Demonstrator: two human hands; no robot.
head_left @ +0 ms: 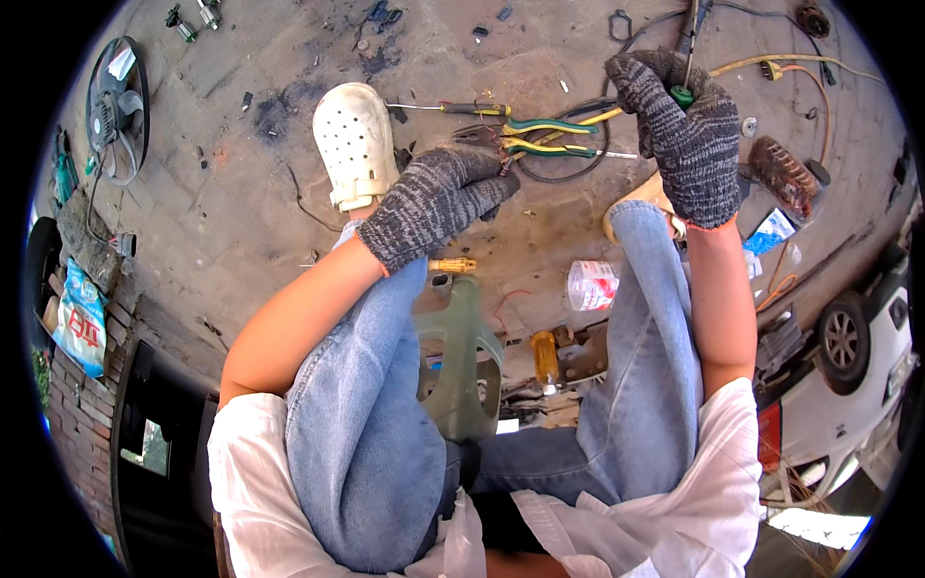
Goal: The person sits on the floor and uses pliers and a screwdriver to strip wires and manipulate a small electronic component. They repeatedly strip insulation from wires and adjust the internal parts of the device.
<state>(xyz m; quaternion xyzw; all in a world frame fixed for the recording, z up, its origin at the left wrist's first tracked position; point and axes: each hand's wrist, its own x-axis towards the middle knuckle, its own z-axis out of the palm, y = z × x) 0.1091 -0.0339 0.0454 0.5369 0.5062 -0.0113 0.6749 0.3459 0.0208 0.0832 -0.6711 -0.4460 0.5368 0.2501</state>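
Note:
My left hand (438, 200), in a dark grey knit glove, is closed beside the pliers. A small reddish-brown bit shows at its fingertips, too small to name. The pliers (551, 125) lie on the ground, their green and yellow handles spread to the right. Just beyond them lies a screwdriver (477, 109) with a black and yellow handle. My right hand (686, 135), gloved the same way, is wrapped round a screwdriver (682, 96). Its green handle shows between the fingers, and a thin shaft points away from me. A dark cable loop (564, 178) lies between the hands.
A cream clog (354, 135) is on my left foot. Between my legs stands a green plastic stool (453, 356). A clear plastic tub (592, 285) and an amber bottle (545, 361) are near my right leg. A fan (116, 111) lies far left; a white car (858, 376) stands right.

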